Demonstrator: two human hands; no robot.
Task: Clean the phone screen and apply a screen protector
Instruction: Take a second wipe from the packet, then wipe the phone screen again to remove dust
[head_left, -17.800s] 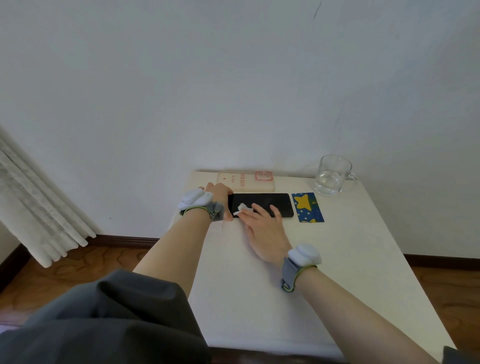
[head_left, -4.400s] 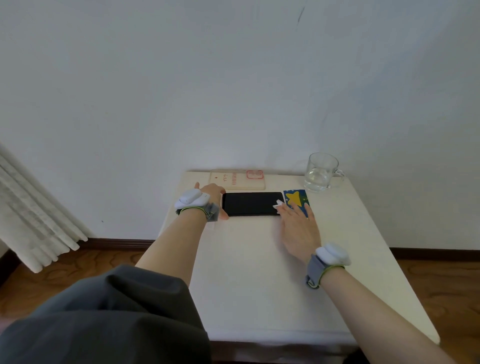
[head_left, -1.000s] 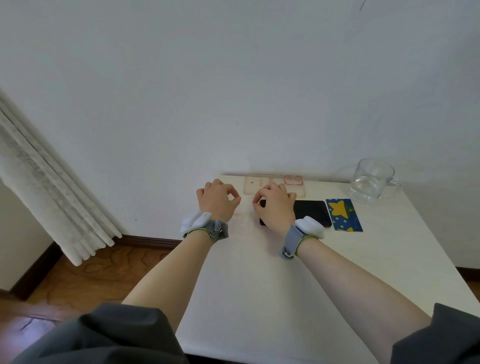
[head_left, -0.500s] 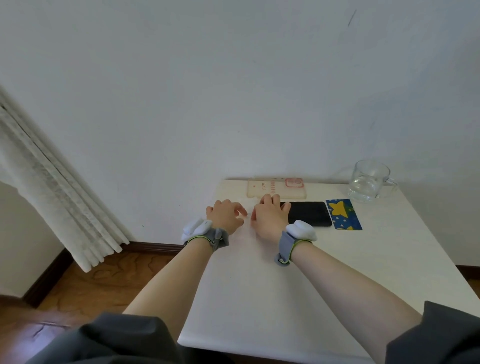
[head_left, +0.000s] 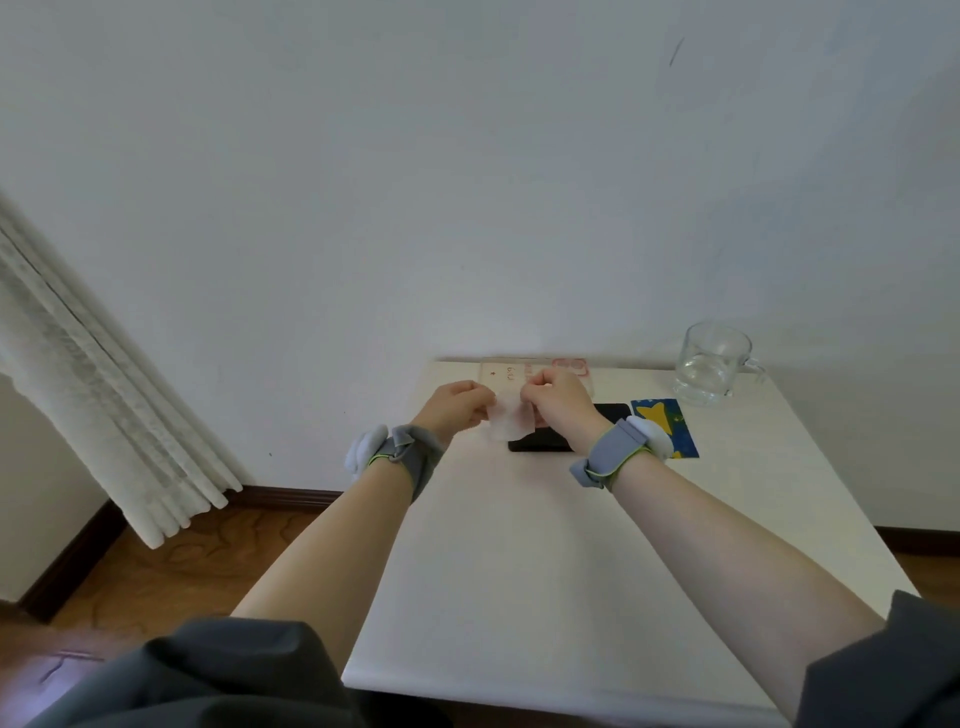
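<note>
A black phone (head_left: 540, 444) lies face up near the back of the white table (head_left: 545, 571), mostly hidden behind my right hand. Above its left end I hold up a small white wipe (head_left: 511, 421), spread between both hands. My left hand (head_left: 460, 408) pinches the wipe's left edge and my right hand (head_left: 558, 402) pinches its right edge. Behind the hands a clear phone case (head_left: 501, 373) with pink trim lies by the wall.
A blue card with a yellow star (head_left: 670, 421) lies right of the phone. A glass mug (head_left: 711, 364) holding some water stands at the back right corner. A white curtain (head_left: 93, 395) hangs at the left over a wooden floor.
Half a second ago both hands rested low on the table left of the phone. They have risen and now hold a white wipe stretched between them.
</note>
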